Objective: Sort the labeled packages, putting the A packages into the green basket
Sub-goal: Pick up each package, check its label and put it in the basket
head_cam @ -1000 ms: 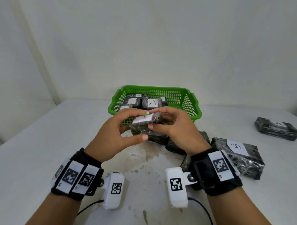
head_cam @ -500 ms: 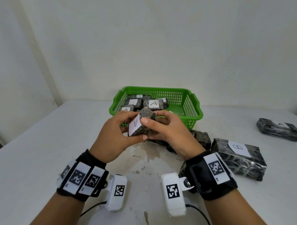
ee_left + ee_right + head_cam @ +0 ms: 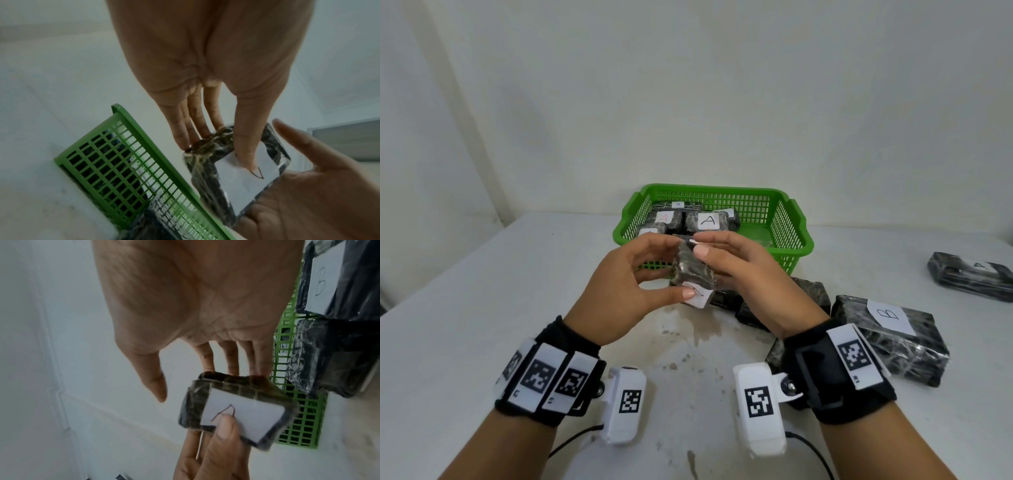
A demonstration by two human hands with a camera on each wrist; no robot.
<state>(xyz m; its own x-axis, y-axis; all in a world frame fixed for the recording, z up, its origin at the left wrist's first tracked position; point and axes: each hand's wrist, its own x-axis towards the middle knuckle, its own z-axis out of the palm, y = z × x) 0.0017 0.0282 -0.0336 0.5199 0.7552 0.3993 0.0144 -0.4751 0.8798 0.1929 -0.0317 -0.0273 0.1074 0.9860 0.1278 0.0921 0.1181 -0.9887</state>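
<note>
My wrists: black straps [image 3: 839,373] carrying white tags with black square codes; white camera boxes [image 3: 756,407] attached, black cables [image 3: 571,442] trailing.

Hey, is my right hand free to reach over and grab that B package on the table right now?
Probably not yet: the right hand is helping the left hand hold the A package. The B package lies uncovered beside that wrist.

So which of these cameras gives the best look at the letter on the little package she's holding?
The right wrist view: the held package turns its white label toward that camera, the A partly under the left thumb. The left wrist view shows the label with the thumb hiding most of the letter. The head view shows it small, at the package's lower end.
</note>
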